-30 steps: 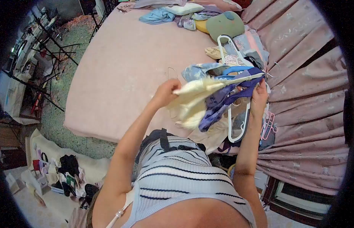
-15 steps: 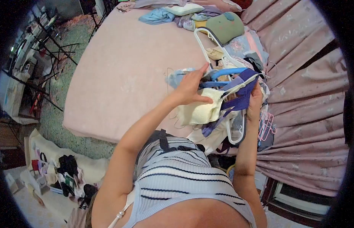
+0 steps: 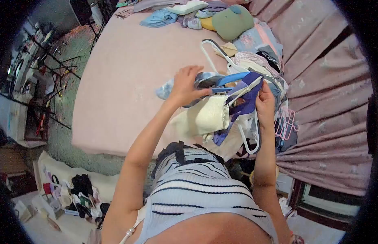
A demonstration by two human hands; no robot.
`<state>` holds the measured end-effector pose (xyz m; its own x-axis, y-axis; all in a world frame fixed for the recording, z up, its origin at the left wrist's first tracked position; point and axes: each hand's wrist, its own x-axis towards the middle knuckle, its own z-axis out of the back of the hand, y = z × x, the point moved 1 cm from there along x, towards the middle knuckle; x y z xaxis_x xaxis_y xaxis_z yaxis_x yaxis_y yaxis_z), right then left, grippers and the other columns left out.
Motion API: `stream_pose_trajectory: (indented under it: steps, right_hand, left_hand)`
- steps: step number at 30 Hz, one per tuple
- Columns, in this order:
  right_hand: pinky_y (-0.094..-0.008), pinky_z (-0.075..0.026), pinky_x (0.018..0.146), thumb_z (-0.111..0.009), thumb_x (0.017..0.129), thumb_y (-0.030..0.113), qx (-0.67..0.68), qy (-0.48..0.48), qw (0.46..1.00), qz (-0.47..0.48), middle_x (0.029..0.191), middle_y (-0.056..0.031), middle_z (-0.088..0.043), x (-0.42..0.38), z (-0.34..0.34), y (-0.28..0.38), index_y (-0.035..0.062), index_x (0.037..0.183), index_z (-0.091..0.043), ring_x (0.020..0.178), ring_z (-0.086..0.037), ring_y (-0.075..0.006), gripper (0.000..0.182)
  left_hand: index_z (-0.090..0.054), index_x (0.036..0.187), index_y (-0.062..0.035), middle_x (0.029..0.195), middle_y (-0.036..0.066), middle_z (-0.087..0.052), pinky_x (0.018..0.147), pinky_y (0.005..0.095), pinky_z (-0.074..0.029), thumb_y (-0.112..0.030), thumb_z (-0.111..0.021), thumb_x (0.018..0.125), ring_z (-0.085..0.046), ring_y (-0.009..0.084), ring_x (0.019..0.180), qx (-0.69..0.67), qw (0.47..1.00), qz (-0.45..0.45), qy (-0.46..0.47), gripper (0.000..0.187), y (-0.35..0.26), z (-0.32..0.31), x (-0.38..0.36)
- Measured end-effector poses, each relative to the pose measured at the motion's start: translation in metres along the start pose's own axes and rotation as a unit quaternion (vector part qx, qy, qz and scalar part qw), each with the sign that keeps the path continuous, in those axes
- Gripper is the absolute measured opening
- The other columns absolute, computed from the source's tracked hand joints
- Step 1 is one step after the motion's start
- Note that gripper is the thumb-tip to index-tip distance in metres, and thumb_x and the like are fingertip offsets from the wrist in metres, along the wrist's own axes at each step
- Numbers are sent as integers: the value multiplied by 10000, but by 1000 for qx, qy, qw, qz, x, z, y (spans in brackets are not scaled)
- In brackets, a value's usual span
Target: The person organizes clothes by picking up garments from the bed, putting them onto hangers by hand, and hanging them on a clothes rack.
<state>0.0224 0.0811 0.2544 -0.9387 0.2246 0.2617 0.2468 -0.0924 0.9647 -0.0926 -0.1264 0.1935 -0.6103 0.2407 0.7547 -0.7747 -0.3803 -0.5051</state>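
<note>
My right hand (image 3: 265, 103) is closed at the right end of a bundle of hung clothes, gripping the clothes hangers near a purple strappy garment (image 3: 243, 106). A blue hanger (image 3: 236, 77) runs inside the bundle. The pale yellow top (image 3: 203, 116) with a ruffled edge hangs toward my body. Behind it lies a blue-and-white tie-dye garment (image 3: 166, 90). My left hand (image 3: 185, 87) rests against the tie-dye garment, thumb and fingers apart. A white hanger with black edging (image 3: 233, 65) sticks out beyond and below the bundle.
Under the bundle is a bed with a pink sheet (image 3: 115, 89). A heap of clothes (image 3: 258, 61) lies along its right side, near a green plush cushion (image 3: 233, 22). Pink hangers (image 3: 287, 124) lie by the curtain (image 3: 327, 134). More garments (image 3: 81, 191) lie at lower left.
My left hand has moved left, off the yellow top and along the tie-dye garment. The yellow top and tie-dye garment now extend farther left. My right hand keeps its grip, shifted slightly left.
</note>
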Motion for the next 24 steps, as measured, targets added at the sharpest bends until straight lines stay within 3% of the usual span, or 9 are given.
stream_pose_trajectory:
  steps: [1, 3, 5, 7, 11, 13, 16, 23, 24]
  right_hand:
    - [-201, -426, 738, -499, 870, 50, 4, 4, 1000, 6, 980, -57, -596, -3, 2, 1, -21, 1222, -400, 842, -557, -86, 372]
    - [-205, -426, 749, -501, 870, 51, 3, 5, 1000, 10, 996, -60, -591, -9, 10, 4, -22, 1218, -402, 860, -555, -91, 369]
    - [-218, -425, 783, -504, 870, 55, -4, 7, 1000, 5, 1057, -70, -570, -13, 21, 8, -25, 1225, -396, 911, -548, -106, 380]
    - [-227, -424, 806, -507, 868, 55, -14, -23, 999, 19, 1103, -76, -549, -19, 31, 12, -30, 1236, -386, 942, -546, -119, 396]
    - [-237, -438, 791, -510, 847, 10, -7, -46, 999, 14, 1101, -92, -550, -41, 53, 22, -29, 1248, -372, 938, -553, -126, 425]
    - [-237, -447, 762, -497, 831, -25, -7, -30, 1000, 3, 1052, -91, -574, -52, 67, 22, -23, 1242, -379, 893, -567, -120, 428]
    - [-231, -450, 730, -498, 819, -34, 11, -65, 998, 15, 986, -76, -599, -78, 93, 26, -4, 1227, -402, 835, -575, -110, 420]
    - [-256, -481, 746, -537, 861, 180, 93, -199, 976, 0, 1049, -104, -581, -168, 211, 54, 44, 1224, -433, 894, -582, -144, 401]
    - [-284, -483, 783, -527, 869, 210, 101, -217, 971, 6, 1084, -116, -565, -186, 233, 43, 47, 1225, -431, 937, -573, -167, 404]
  left_hand:
    - [-590, 949, -47, 781, 141, -592, 669, 365, -449, -299, -689, 693, -566, 273, 724, 15, 1000, -25, 10, 372, -5, 1, 3]
    - [-587, 998, -44, 875, 116, -603, 705, 356, -446, -355, -660, 742, -570, 263, 754, -139, 882, 133, 430, 410, -16, -2, 0]
    - [-584, 985, -23, 909, 120, -606, 687, 354, -442, -339, -667, 746, -572, 270, 751, -205, 878, 124, 414, 405, -30, -15, 1]
    - [-567, 1009, -15, 964, 133, -588, 714, 332, -436, -325, -682, 732, -566, 263, 830, -253, 939, 120, 199, 431, -52, -22, 13]
    - [-530, 1084, -56, 1099, 140, -521, 865, 354, -378, -364, -724, 654, -503, 268, 1015, -177, 968, -153, 90, 563, -111, -36, 52]
    - [-548, 1047, -65, 1041, 132, -550, 849, 389, -365, -413, -743, 595, -517, 278, 975, -176, 958, -189, 124, 603, -136, -52, 57]
    - [-589, 920, -48, 767, 133, -604, 667, 362, -434, -445, -761, 549, -575, 287, 717, -192, 909, -192, 317, 570, -168, -80, 64]
    - [-639, 906, -65, 685, 108, -609, 565, 313, -436, -390, -766, 592, -557, 219, 569, -129, 914, -121, 364, 469, -244, -124, 54]
    - [-643, 884, -33, 707, 60, -637, 582, 272, -449, -278, -762, 648, -569, 134, 599, -146, 912, -111, 367, 360, -256, -129, 53]
